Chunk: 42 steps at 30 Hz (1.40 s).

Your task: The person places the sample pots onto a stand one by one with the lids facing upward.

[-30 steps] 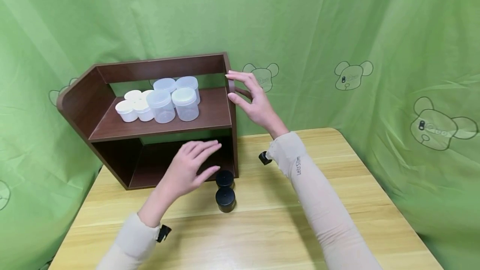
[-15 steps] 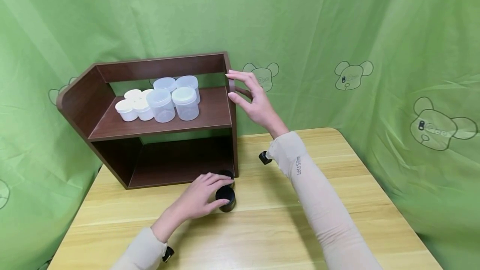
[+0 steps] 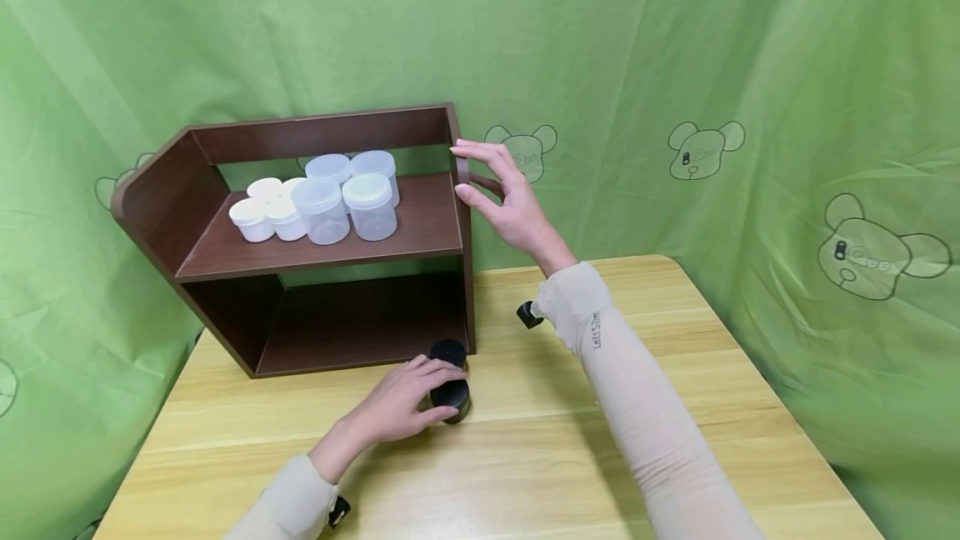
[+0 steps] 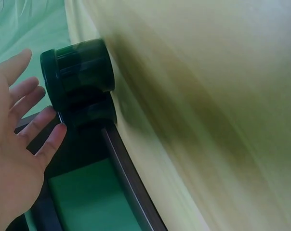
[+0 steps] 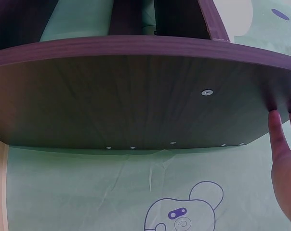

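My left hand (image 3: 401, 402) reaches to the front black lidded jar (image 3: 450, 395), thumb near its closer side and fingers toward the far side. In the left wrist view the fingers (image 4: 39, 126) look spread and fairly straight, beside that jar (image 4: 80, 72); contact cannot be told. A second black jar (image 3: 447, 350) stands just behind it, by the shelf's front edge. My right hand (image 3: 510, 198) rests on the right side panel of the dark brown shelf (image 3: 463, 273). In the right wrist view, two of its fingertips touch the panel's outer face (image 5: 136, 96).
On the upper shelf stand several small white jars (image 3: 253, 223) at the left and several larger translucent jars (image 3: 373, 215) beside them. The shelf unit sits on a wooden table (image 3: 525, 473). Green fabric (image 3: 600, 40) hangs behind and at both sides.
My left hand has come down from in front of the lower compartment to the front black jar, then shifted slightly nearer. The right hand stays at the shelf's side panel.
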Tool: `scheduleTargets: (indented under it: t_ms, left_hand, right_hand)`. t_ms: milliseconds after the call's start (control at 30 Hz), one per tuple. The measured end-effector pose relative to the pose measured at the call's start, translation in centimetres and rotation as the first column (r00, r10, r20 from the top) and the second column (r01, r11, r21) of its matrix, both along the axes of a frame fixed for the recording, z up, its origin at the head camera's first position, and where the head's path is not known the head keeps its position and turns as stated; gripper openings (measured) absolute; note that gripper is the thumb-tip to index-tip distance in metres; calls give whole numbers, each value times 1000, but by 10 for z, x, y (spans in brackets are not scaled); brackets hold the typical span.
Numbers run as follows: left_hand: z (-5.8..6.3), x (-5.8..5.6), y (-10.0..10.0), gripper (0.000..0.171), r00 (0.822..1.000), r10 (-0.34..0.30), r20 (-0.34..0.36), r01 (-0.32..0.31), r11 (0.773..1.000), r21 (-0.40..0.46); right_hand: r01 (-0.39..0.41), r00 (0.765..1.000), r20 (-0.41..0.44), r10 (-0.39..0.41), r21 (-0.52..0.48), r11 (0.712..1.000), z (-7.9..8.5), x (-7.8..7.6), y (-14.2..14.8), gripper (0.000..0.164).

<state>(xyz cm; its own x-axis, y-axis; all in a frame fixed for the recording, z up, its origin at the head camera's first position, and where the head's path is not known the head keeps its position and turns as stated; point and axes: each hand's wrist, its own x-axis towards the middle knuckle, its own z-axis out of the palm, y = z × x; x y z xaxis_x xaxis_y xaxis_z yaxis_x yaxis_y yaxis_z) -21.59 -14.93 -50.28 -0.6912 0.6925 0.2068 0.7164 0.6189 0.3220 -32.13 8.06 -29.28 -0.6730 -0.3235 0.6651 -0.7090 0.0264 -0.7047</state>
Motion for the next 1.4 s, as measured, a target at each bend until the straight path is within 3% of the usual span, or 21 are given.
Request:
scheduleTargets:
  t_ms: [400, 700, 1100, 1400]
  left_hand:
    - [-8, 0, -2, 44, 1000, -8, 6, 8, 1000, 5]
    - [-7, 1, 0, 49, 999, 9, 41, -8, 1000, -8]
    - [-11, 2, -3, 45, 1000, -22, -9, 22, 1000, 0]
    - [-11, 1, -4, 46, 998, 4, 60, -2, 1000, -25]
  right_hand:
    - [-4, 1000, 11, 4, -5, 1000, 0, 0, -1, 47]
    - [2, 1000, 18, -2, -8, 1000, 0, 1, 0, 47]
    - [1, 1000, 19, -1, -8, 1000, 0, 1, 0, 48]
    - [1, 1000, 12, -1, -4, 1000, 0, 1, 0, 48]
